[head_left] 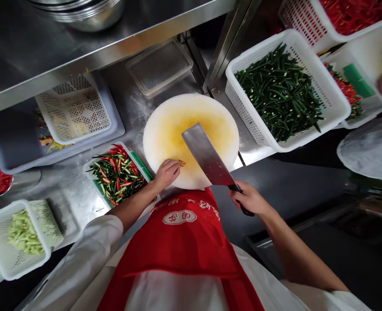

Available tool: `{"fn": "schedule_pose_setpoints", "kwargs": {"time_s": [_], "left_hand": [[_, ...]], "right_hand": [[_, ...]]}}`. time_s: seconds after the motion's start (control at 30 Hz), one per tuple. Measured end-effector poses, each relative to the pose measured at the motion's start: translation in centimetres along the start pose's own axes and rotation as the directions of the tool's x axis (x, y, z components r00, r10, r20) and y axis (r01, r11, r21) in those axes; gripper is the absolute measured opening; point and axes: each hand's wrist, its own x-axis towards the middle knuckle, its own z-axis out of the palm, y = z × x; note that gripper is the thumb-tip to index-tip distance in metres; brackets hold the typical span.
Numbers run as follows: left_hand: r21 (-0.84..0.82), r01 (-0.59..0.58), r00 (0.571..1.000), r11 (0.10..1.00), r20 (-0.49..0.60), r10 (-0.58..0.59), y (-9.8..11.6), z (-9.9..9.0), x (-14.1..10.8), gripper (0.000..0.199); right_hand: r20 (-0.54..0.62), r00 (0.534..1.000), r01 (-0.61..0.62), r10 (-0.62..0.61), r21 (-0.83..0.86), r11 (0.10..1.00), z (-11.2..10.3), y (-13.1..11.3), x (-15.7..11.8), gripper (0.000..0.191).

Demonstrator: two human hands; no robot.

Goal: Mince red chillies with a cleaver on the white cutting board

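My right hand (249, 198) is closed round the black handle of a cleaver (206, 154). Its broad blade, flecked with small bits, slants over the round white cutting board (158, 134), whose middle is stained yellow. On the board's near left edge rests my left hand (167, 173), fingers curled together. Small dark red bits (182, 163) lie at its fingertips; whether anything is inside the fingers is hidden. Just left of that hand, a plastic container (89, 166) holds cut red and green chilies (118, 172).
Right of the board stands a white basket (335, 112) of green chilies (278, 90); red chilies (355, 15) fill another behind. A co-worker's sleeve (370, 149) is at far right. A steel shelf (113, 47) overhangs the counter. A basket (45, 255) of pale green pieces sits left.
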Motion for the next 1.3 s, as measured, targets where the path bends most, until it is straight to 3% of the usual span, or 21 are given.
{"fn": "schedule_pose_setpoints", "kwargs": {"time_s": [0.07,0.17,0.27,0.33,0.43,0.53,0.6,0.67,0.8,0.9,0.93,1.0,1.07,1.1,1.17,1.23,1.3], "left_hand": [[0.043,0.016,0.998,0.999,0.056,-0.019,-0.1,-0.6,0.5,0.022],[0.132,-0.023,0.966,0.991,0.259,-0.012,0.0,-1.3,2.3,0.031],[0.185,-0.099,0.892,0.978,0.452,0.004,0.8,-1.6,4.4,0.021],[0.220,-0.115,0.867,0.969,0.498,-0.011,1.3,-1.7,5.2,0.019],[0.252,-0.088,0.875,0.964,0.482,-0.046,1.5,-1.6,5.1,0.018],[0.264,-0.020,0.899,0.964,0.426,-0.098,1.4,-1.5,4.1,0.016],[0.274,0.025,0.909,0.961,0.394,-0.135,1.4,-1.4,3.5,0.016],[0.282,0.063,0.913,0.957,0.371,-0.169,1.4,-1.1,3.1,0.016],[0.203,0.212,0.927,0.956,0.268,-0.263,1.4,-0.3,3.1,0.015],[-0.140,0.435,0.899,0.889,0.127,-0.420,1.2,-0.2,2.9,0.015],[-0.309,0.493,0.866,0.813,0.083,-0.493,1.1,-0.5,2.6,0.013],[-0.621,0.509,0.759,0.596,-0.002,-0.651,1.0,-2.0,1.2,0.009],[-0.803,0.423,0.614,0.420,-0.087,-0.785,0.8,-4.5,-1.2,0.011],[-0.841,0.386,0.537,0.379,-0.129,-0.834,0.6,-6.0,-2.7,0.013],[-0.836,0.415,0.383,0.359,-0.198,-0.902,0.4,-9.1,-5.8,0.016],[-0.736,0.581,0.246,0.348,-0.249,-0.937,0.7,-11.3,-8.6,0.020],[-0.586,0.747,0.161,0.314,-0.298,-0.941,1.7,-12.4,-10.6,0.027]], "right_hand": [[-0.063,0.996,-0.048,0.057,0.142,0.989,-0.4,0.7,-0.9,0.024],[-0.134,0.984,-0.081,0.121,0.274,0.958,-0.3,1.7,-1.5,0.028],[-0.163,0.978,-0.082,0.132,0.284,0.955,0.2,2.3,-1.5,0.030],[-0.161,0.980,-0.078,0.118,0.236,0.969,0.5,2.6,-1.4,0.031],[-0.156,0.985,-0.055,0.074,0.119,0.991,0.6,2.6,-1.0,0.029],[-0.194,0.980,0.027,-0.039,-0.065,0.997,0.7,2.2,-0.1,0.013],[-0.240,0.954,0.108,-0.181,-0.287,0.952,0.8,1.7,1.0,0.034],[-0.257,0.917,0.120,-0.306,-0.552,0.825,1.1,1.2,2.5,0.055],[-0.198,0.887,0.065,-0.417,-0.841,0.538,1.4,0.7,6.1,0.055],[-0.113,0.844,0.143,-0.524,-0.895,0.423,0.6,0.2,8.2,0.047],[-0.104,0.823,0.164,-0.559,-0.898,0.408,0.2,-0.2,8.7,0.045],[-0.120,0.778,0.193,-0.617,-0.888,0.416,-0.6,-1.9,10.1,0.040],[-0.131,0.739,0.244,-0.661,-0.862,0.444,-0.8,-4.9,12.5,0.038],[-0.114,0.730,0.282,-0.674,-0.848,0.449,-0.6,-6.8,14.3,0.037],[-0.022,0.736,0.363,-0.677,-0.831,0.421,0.3,-11.7,19.3,0.037],[0.115,0.779,0.403,-0.617,-0.845,0.351,1.7,-17.0,25.5,0.038],[0.195,0.861,0.336,-0.469,-0.911,0.238,3.5,-21.8,31.8,0.036]]}}
